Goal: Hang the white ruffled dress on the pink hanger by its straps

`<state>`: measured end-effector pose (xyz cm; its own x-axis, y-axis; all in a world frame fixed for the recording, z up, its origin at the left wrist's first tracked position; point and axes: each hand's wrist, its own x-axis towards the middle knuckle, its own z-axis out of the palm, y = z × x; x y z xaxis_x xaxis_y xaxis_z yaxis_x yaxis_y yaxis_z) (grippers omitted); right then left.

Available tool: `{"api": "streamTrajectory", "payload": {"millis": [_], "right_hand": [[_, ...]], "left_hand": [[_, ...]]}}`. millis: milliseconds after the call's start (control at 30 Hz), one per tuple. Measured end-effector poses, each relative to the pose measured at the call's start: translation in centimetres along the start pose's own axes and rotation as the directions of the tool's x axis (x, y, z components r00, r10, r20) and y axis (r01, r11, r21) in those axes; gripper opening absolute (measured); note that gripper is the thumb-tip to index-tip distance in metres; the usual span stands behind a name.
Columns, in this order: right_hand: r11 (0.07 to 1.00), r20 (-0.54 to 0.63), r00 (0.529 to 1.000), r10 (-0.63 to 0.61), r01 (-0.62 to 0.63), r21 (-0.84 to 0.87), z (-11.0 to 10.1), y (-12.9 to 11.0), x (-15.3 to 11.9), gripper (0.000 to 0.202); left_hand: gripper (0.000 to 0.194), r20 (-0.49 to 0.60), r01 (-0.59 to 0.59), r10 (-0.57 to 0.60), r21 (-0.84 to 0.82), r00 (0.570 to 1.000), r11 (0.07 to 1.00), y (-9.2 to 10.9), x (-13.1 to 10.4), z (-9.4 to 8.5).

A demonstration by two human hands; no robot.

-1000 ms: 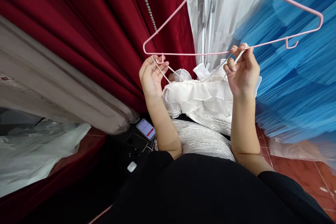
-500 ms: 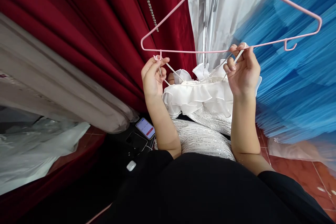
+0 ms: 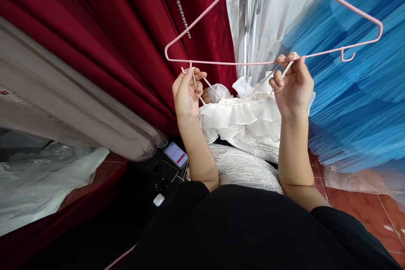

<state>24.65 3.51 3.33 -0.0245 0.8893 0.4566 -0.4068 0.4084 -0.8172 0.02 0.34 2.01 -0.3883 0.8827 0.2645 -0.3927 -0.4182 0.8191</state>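
Observation:
A pink hanger [image 3: 221, 63] spans the upper middle of the view. My left hand [image 3: 187, 93] pinches a thin white strap at the hanger's left small hook. Around a strap and the hanger's lower bar, the fingers of my right hand [image 3: 292, 82] are closed. Both straps run down to a white ruffled top edge [image 3: 242, 114] of a garment, which hangs between my forearms. Its silvery sequinned part [image 3: 243, 166] lies below, over my lap. The hanger's right small hook [image 3: 348, 55] holds no strap.
Red drapes [image 3: 126, 29] and pale fabric [image 3: 72, 88] hang at left, blue tulle [image 3: 357, 93] at right. A beaded chain [image 3: 177, 0] hangs above. A lit phone [image 3: 176, 155] and a white case [image 3: 158, 199] lie on a dark surface at lower left.
The hanger has shifted slightly left. My left hand has moved a little right and down, and its strap now sits beside the small hook. My right hand has barely moved.

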Motion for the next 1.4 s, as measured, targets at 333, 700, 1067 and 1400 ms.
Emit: {"api": "streamTrajectory", "payload": {"millis": [333,700,1067,1400], "right_hand": [[0.999,0.002,1.0,0.008,-0.009,0.033,1.1,0.8,-0.4,0.042],[0.978,-0.038,0.999,0.03,-0.021,0.206,1.7,-0.6,-0.8,0.038],[0.999,-0.244,0.969,0.041,-0.031,0.044,-2.2,0.3,-0.4,0.021],[0.988,-0.455,0.885,-0.103,0.145,0.059,-8.0,-1.4,-0.3,0.033]], "left_hand": [[0.024,0.14,0.085,-0.088,0.029,0.986,0.996,-0.4,-0.7,0.9],[0.026,0.105,-0.193,0.224,-0.246,0.969,0.95,-1.2,-1.7,5.6],[0.026,0.016,-0.2,0.206,-0.174,0.978,0.964,-1.6,-1.1,5.8],[0.026,0.011,-0.228,0.233,-0.152,0.972,0.962,-1.3,-0.8,5.5]]}}
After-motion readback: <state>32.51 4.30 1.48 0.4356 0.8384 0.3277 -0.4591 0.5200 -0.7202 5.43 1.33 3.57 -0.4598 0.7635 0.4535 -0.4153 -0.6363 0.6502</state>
